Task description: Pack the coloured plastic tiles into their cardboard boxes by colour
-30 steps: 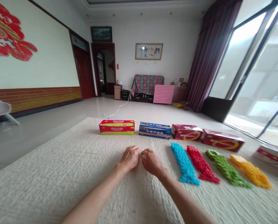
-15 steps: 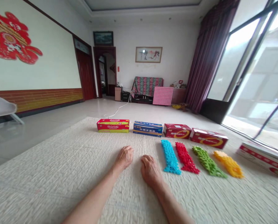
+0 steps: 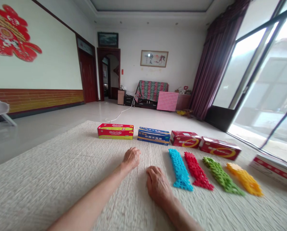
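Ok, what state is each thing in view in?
Left hand, curled, palm hidden
Right hand, curled, palm hidden
Red-yellow box, looks closed
Blue box, looks closed
Left dark-red box, looks closed
Right dark-red box, looks closed
White-red box, cut off, unclear
Blue strip, lying flat
Red strip, lying flat
Green strip, lying flat
Yellow strip, lying flat
Curtain, gathered aside

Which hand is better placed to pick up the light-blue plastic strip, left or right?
Probably the right hand: it is beside the light-blue strip, with only bare mat showing between them. The left hand is farther away, to the right hand's left.
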